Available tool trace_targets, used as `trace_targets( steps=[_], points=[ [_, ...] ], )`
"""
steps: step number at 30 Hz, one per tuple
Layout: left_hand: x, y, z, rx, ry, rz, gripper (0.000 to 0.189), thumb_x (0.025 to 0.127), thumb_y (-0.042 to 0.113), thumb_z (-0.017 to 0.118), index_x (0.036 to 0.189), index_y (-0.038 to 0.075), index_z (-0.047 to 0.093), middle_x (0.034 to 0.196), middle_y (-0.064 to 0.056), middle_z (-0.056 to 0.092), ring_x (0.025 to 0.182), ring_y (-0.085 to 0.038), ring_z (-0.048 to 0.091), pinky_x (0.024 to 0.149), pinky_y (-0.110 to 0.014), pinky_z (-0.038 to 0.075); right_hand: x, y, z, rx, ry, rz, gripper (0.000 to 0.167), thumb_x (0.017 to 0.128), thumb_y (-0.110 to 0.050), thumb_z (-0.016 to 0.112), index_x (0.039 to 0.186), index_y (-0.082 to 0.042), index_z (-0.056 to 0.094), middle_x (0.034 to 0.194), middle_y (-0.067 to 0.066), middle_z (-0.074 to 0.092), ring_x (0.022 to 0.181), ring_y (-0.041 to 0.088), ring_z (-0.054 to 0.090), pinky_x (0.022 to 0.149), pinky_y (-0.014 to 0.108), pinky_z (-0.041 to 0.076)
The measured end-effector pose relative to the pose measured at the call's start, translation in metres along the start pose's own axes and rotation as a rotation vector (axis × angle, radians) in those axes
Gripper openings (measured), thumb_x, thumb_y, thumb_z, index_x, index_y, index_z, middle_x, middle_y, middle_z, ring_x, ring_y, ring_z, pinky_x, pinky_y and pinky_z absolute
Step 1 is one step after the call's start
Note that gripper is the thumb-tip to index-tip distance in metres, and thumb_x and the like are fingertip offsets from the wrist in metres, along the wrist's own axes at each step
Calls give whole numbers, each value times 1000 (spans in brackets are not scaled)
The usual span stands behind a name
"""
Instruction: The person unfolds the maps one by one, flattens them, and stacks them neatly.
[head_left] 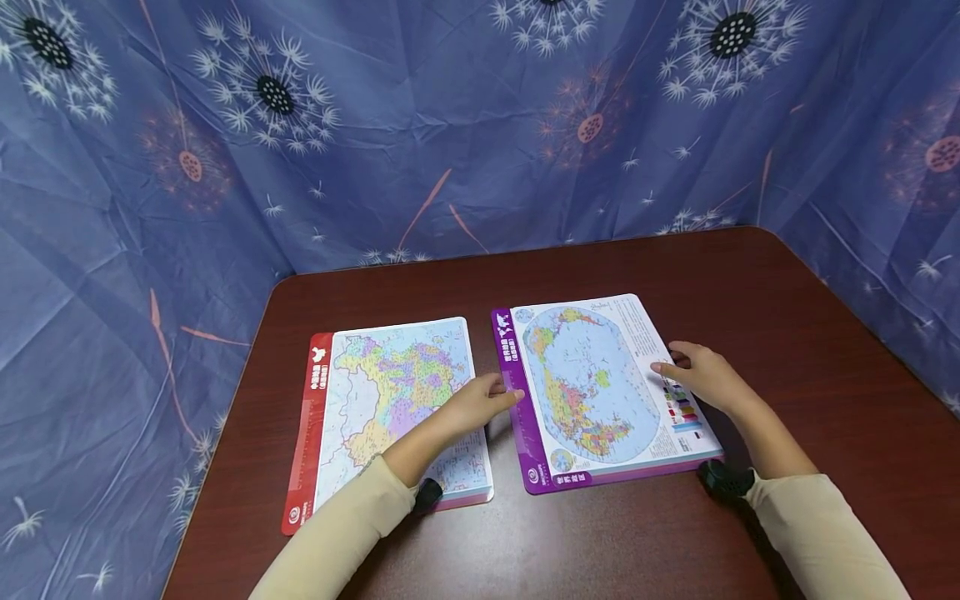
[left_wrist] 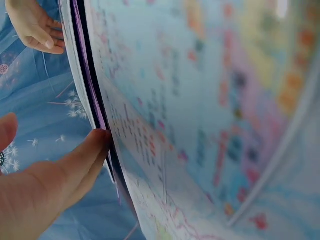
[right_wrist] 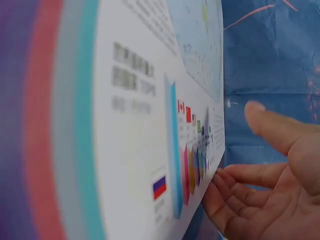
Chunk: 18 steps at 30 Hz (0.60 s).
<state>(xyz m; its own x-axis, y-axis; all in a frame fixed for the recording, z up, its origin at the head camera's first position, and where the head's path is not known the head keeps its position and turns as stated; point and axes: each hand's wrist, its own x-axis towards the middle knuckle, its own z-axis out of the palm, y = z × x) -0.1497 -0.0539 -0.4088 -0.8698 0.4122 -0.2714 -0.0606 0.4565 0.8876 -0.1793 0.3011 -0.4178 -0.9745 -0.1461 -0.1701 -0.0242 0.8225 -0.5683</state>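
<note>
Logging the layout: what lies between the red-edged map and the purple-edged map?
In the head view, a narrow strip of brown table, with the left hand over part of it.

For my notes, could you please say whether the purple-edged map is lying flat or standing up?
Lying flat: the head view shows the purple-edged map face up on the brown table.

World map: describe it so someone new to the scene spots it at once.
Find the dark brown table in front of the blue dandelion-print curtain. In the head view, the world map lies on it, right of the China map. Its left band is purple; its neighbour's is red.
</note>
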Motion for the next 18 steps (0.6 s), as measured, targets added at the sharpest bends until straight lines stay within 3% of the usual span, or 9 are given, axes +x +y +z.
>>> trace_targets(
  steps=[6, 11, 18],
  points=[
    [5, 0, 0, -153, -10, -33, 56, 91, 30, 53, 129, -9, 38, 120, -19, 51, 114, -32, 45, 96, -46, 34, 0, 3, 2, 95, 60, 37, 58, 89, -27, 56, 121, 19, 40, 105, 31, 51, 87, 34, 52, 72, 43, 46],
    [7, 2, -2, -276, 5, -32, 55, 91, 25, 53, 128, -12, 35, 120, -21, 48, 112, -32, 46, 94, -43, 38, -1, 6, 0, 248, 79, 102, 39, 90, -17, 53, 110, 15, 48, 90, 20, 56, 73, 21, 55, 60, 28, 48],
    [4, 9, -5, -497, 8, -19, 48, 91, 4, 45, 130, -18, 25, 125, -29, 39, 113, -35, 45, 90, -37, 43, -5, 4, -5, 352, 77, 93, 39, 92, -20, 50, 110, 14, 48, 93, 20, 56, 73, 18, 56, 61, 28, 49]
  ],
)
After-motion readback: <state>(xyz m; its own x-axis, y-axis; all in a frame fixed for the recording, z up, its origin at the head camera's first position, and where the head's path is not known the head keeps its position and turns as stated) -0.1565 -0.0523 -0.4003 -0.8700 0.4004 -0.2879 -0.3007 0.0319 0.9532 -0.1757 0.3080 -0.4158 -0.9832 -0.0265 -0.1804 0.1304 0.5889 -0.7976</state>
